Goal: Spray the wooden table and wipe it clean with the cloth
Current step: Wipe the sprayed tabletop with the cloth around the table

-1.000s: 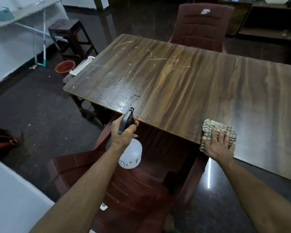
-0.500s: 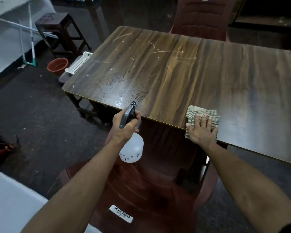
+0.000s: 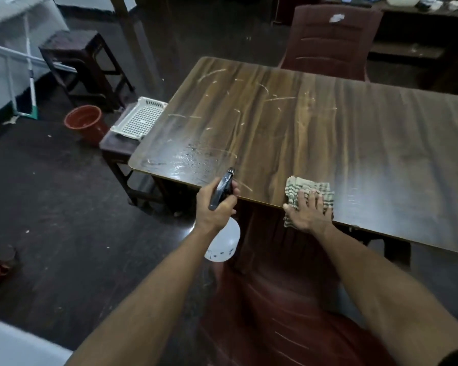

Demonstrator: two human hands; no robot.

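The left hand is gripping the spray bottle just off the desk edge; the right hand is pressing flat, fingers straight, on the cloth.

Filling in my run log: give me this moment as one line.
left hand grips spray bottle | right hand flat on cloth | table near corner wet | wiping not begun
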